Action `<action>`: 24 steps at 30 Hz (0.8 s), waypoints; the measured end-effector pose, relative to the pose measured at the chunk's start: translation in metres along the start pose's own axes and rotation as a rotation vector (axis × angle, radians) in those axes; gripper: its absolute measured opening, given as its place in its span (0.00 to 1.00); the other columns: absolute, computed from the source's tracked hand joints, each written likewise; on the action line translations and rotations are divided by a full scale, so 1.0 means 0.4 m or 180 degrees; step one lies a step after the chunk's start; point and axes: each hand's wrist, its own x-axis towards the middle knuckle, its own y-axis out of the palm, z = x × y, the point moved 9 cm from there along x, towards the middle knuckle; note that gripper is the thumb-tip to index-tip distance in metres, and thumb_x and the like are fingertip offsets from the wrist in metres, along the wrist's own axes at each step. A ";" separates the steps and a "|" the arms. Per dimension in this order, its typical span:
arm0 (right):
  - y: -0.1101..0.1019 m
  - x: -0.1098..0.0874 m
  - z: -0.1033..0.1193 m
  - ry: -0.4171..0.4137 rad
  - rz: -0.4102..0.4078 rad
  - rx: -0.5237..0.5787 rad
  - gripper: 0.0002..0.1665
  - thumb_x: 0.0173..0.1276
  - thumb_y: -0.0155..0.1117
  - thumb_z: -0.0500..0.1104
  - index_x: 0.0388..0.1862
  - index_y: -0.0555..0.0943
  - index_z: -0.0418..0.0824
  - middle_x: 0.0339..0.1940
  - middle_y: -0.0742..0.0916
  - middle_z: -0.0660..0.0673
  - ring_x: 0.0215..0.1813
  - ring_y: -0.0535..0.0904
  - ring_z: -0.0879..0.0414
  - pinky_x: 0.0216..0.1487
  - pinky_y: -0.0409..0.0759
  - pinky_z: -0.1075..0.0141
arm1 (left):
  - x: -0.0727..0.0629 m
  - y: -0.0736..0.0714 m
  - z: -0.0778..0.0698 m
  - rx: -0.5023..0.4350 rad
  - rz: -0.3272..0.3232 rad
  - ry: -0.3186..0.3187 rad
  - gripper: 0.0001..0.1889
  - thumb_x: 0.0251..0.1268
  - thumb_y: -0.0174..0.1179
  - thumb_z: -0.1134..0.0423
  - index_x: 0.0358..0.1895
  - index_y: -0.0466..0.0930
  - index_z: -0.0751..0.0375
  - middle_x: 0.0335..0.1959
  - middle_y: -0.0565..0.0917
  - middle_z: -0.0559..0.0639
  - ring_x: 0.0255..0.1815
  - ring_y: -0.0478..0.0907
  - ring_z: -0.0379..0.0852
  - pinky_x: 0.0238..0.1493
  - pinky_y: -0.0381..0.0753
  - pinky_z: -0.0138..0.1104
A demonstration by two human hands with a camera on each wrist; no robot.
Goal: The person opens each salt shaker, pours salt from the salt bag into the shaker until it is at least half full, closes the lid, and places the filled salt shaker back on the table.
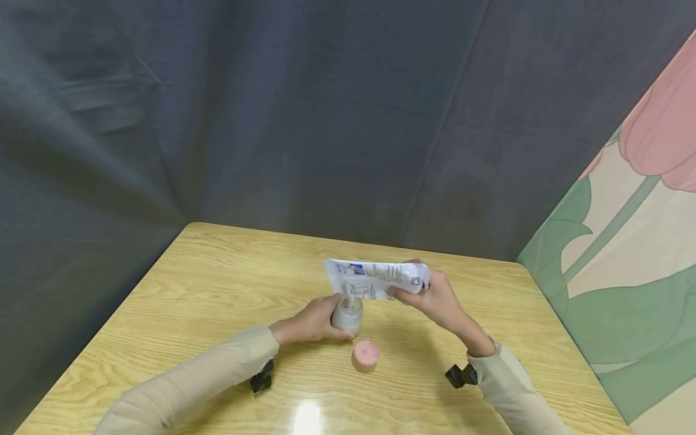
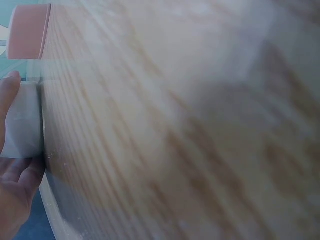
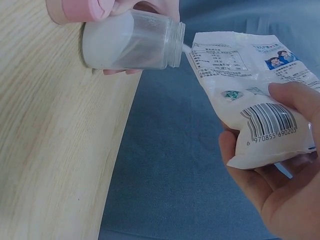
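My left hand (image 1: 312, 321) grips a clear glass jar (image 1: 348, 316) standing on the table, fingers and thumb wrapped round its sides. My right hand (image 1: 441, 302) holds a printed white plastic bag (image 1: 375, 279), tilted so its corner is at the jar's open mouth. In the right wrist view a thin white stream (image 3: 186, 48) runs from the bag's corner into the jar (image 3: 150, 42). White granular stuff fills the jar's lower part. The bag's barcode (image 3: 269, 121) shows close to my right thumb. A pink lid (image 1: 365, 356) lies just in front of the jar.
The wooden table (image 1: 234, 266) ends at a dark grey curtain (image 1: 326, 121) behind it. To the right stands a panel (image 1: 625, 272) painted with a pink tulip and green leaves. Black wrist devices (image 1: 262, 377) sit under both cuffs.
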 end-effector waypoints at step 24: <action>0.002 -0.002 0.013 0.0081 0.0041 -0.0027 0.22 0.55 0.73 0.24 0.50 0.78 0.27 0.45 0.87 0.33 0.42 0.86 0.49 0.31 0.85 0.63 | -0.004 0.000 0.003 -0.0005 0.0005 0.0028 0.38 0.53 0.75 0.47 0.62 0.69 0.62 0.50 0.81 0.50 0.47 0.79 0.42 0.48 0.79 0.34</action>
